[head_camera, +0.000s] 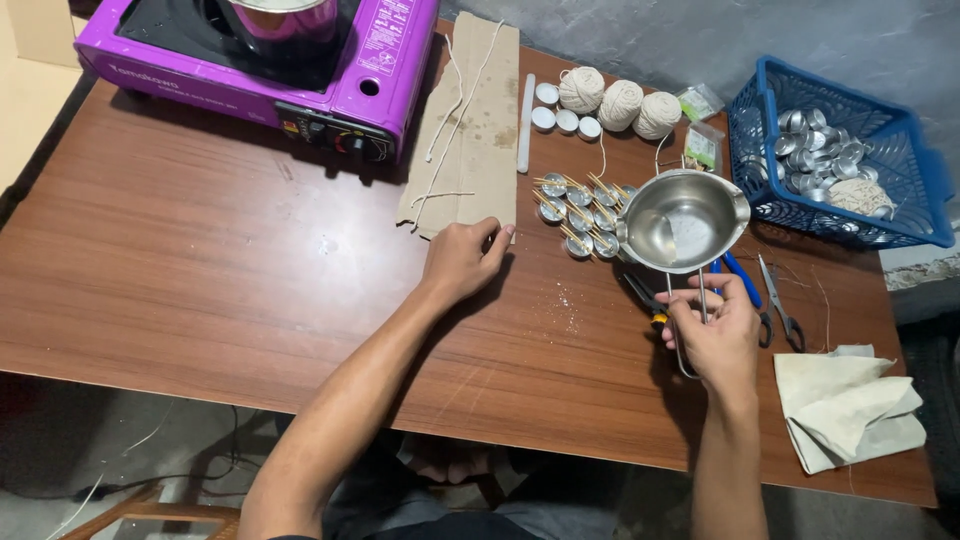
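The right hand (712, 335) is clenched around the wire handle of a steel pouring pot (684, 220), held level just above the table (200, 270) near its right edge. The pot looks almost empty; only a thin shiny film shows at the bottom. The left hand (462, 258) rests on the table with its fingers curled on the near corner of a cardboard sheet (470, 130); it pins the sheet down and holds nothing else.

Just left of the pot stands a cluster of small tin cups (580, 212), each with a wick held upright by little sticks across the rim. Whether they are filled I cannot tell. Four more cups (566, 112) with white contents sit toward the far edge, beside three balls of string (620, 102). Judging by this, the wicking looks done for one batch, while the blue basket (905, 160) at the far right corner holds many bare cups. A purple stove (370, 90) with a pot on it stands at the far left. Pliers (646, 298), scissors (780, 305) and a cloth (850, 405) lie near the right hand.
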